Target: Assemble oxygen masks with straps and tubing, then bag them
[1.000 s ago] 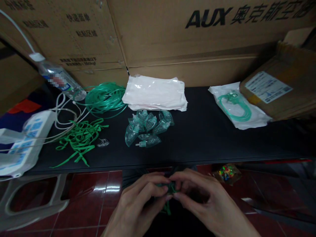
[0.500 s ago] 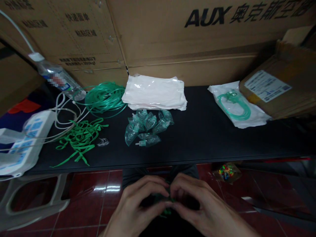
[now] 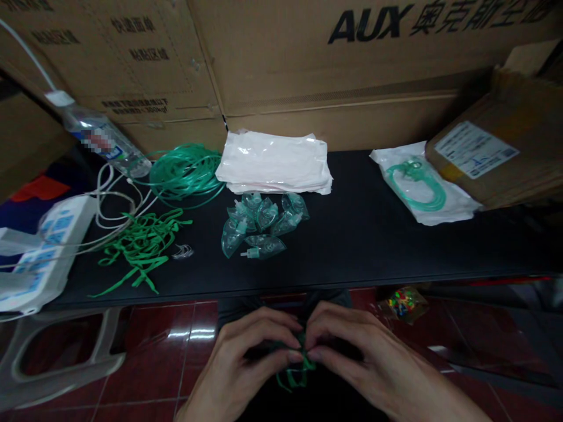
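Strap, thin and green, dangles in front of the counter, left hand and right hand both pinching it, fingertips nearly meeting. Anything so limp could twist or drop to the floor, I'd say, if either grip slackened; fingers hide whether they hold more.

Your left hand and right hand are bare, and so are your forearms as far as they show. You wear plain trousers in dark grey. Between your forearms your clothing looks solid black, too dark to tell which garment it is.
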Tool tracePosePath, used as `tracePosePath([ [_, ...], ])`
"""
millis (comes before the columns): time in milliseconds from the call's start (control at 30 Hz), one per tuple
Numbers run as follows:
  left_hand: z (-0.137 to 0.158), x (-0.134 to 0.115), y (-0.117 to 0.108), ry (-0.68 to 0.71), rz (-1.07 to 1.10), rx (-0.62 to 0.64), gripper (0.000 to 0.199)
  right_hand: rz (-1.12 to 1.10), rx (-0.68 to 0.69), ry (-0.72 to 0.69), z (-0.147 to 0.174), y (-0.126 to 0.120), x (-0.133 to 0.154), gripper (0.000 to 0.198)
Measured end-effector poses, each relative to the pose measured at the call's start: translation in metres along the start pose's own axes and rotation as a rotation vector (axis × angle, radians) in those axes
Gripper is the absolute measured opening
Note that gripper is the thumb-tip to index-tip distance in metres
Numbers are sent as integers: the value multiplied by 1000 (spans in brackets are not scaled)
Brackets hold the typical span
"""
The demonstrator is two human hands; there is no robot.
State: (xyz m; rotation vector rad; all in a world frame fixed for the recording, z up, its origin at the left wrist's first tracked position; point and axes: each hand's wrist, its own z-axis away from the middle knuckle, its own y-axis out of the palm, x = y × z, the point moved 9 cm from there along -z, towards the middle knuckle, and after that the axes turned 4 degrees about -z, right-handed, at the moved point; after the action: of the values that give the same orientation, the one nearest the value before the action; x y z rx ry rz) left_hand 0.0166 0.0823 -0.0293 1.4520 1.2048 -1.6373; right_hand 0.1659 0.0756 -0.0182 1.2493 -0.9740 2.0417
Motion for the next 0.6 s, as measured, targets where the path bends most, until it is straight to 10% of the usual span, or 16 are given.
tracePosePath([
  [367, 0, 0, 1, -9, 2, 46, 10, 343, -74, -153, 20, -13, 22, 76],
  [600, 0, -1, 0, -32, -25, 63, 8, 390, -192, -186, 26, -25, 23, 81],
])
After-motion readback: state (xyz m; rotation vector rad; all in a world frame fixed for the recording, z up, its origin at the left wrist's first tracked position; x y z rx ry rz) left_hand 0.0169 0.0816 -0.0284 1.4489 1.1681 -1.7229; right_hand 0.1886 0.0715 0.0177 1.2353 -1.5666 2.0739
